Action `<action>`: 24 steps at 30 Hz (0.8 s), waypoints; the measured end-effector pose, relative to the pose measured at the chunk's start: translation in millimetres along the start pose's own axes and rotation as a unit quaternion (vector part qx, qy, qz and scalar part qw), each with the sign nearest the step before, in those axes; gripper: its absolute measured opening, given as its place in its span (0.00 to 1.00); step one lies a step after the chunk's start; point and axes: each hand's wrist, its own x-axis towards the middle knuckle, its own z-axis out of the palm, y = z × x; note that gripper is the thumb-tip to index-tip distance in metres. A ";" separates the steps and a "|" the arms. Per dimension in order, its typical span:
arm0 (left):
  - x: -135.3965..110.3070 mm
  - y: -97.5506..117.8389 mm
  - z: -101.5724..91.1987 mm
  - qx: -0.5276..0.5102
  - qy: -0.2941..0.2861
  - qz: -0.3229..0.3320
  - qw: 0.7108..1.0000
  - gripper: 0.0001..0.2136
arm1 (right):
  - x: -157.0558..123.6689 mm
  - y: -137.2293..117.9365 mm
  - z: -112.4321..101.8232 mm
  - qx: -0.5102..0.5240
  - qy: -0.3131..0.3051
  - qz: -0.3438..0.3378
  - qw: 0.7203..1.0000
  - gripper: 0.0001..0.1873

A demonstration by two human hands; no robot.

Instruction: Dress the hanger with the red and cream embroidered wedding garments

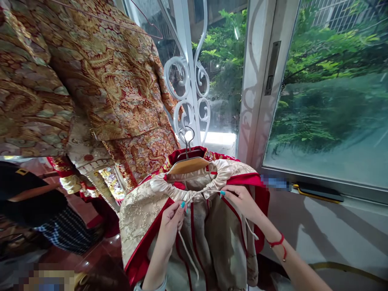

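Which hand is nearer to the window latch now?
Right. The right hand is at the gathered collar, below the window latch; the left hand is at the same collar, lower and farther from the latch.

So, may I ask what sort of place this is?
Perhaps a clothing shop or costume room: gold-patterned garments hang beside a window, and a cream-and-red garment hangs on a hanger.
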 end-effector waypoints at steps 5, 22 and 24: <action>1.5 10.6 11.9 -0.066 -0.131 -0.068 0.987 0.21 | -5.6 -10.7 2.0 0.011 -0.015 -0.018 1.000 0.12; 11.7 12.6 -3.7 -0.284 -0.143 -0.140 0.938 0.10 | -11.8 -9.8 -3.9 -0.169 -0.020 -0.056 0.984 0.13; 11.4 17.4 -1.9 -0.230 -0.141 -0.098 0.958 0.10 | -15.8 -15.5 0.4 -0.228 0.045 -0.066 0.970 0.12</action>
